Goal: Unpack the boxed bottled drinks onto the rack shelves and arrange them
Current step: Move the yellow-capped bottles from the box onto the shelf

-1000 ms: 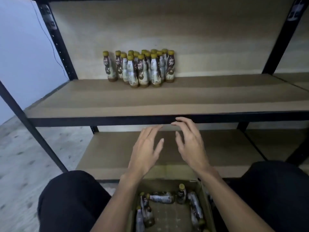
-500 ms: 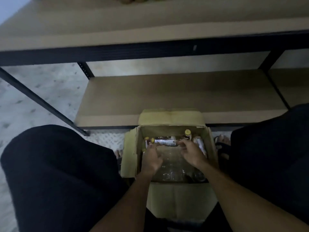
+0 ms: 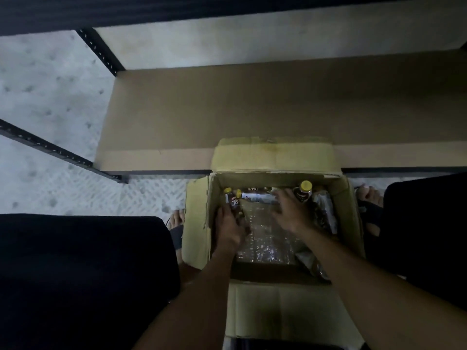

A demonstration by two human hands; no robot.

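An open cardboard box (image 3: 196,223) stands on the floor between my knees, against the rack's lower shelf (image 3: 227,109). Inside it my left hand (image 3: 228,227) grips a brown yellow-capped bottle (image 3: 233,202) by its lower body at the box's left wall. My right hand (image 3: 290,213) reaches in with spread fingers over the end of a bottle lying on its side (image 3: 256,197), just left of an upright yellow-capped bottle (image 3: 304,192). More bottles (image 3: 326,213) lie along the box's right wall. Crinkled clear plastic (image 3: 265,241) covers the box floor.
The black edge of the upper shelf (image 3: 151,11) crosses the top of the view. Black rack posts (image 3: 101,50) stand at the left over a pale patterned floor (image 3: 50,97). My dark-trousered legs (image 3: 75,274) and sandalled feet (image 3: 370,198) flank the box.
My view has dropped from the shelf of standing bottles to the box. Both hands went down into it, and the left hand has closed round a bottle.
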